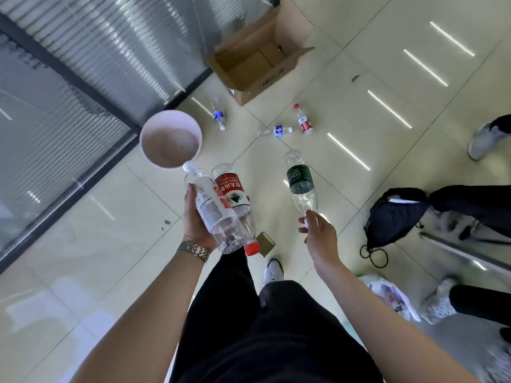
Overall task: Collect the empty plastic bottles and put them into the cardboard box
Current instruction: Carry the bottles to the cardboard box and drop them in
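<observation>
My left hand [195, 217] grips two empty bottles side by side: a white-labelled one [206, 205] and a red-labelled one [235, 196] with its red cap pointing down. My right hand [318, 230] pinches the neck of a green-labelled bottle [300, 179], base pointing away from me. Three more bottles lie on the tiled floor ahead: a blue-labelled one [218, 116], another blue-labelled one [276, 130] and a red-labelled one [303, 123]. Beyond them stands the open cardboard box [257, 87], which looks empty inside.
A pink round bin [171, 139] stands by the glass partition on the left. A black backpack [392, 217], a plastic bag [390, 294] and other people's legs and shoes [484, 139] are on the right. A small brown object [265, 244] lies near my feet.
</observation>
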{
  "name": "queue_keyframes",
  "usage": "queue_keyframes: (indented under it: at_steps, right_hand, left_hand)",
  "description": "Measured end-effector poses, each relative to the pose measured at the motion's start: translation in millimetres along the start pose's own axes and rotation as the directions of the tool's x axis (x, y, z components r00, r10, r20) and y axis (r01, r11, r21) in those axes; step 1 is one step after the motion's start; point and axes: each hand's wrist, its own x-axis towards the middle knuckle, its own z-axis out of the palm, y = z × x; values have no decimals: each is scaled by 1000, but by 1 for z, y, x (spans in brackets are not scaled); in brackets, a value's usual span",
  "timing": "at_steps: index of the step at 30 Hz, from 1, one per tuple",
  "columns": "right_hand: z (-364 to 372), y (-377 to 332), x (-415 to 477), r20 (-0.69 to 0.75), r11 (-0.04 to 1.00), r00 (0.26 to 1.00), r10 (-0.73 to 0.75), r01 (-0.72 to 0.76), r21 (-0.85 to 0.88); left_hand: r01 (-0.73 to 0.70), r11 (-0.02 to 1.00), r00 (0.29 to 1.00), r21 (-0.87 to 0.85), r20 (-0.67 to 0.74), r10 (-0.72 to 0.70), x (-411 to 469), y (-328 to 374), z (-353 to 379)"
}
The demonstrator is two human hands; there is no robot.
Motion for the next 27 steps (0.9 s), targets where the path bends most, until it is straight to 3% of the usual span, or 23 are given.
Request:
queue_keyframes:
  at_steps: [12,27]
  right_hand:
    - [78,-88,55,-31,994,995,90,-88,58]
    - [128,-173,175,8,973,979,203,-202,115]
  left_hand:
    - [36,999,999,21,-31,-36,67,134,16]
    - [66,998,998,-1,-20,-66,144,198,51]
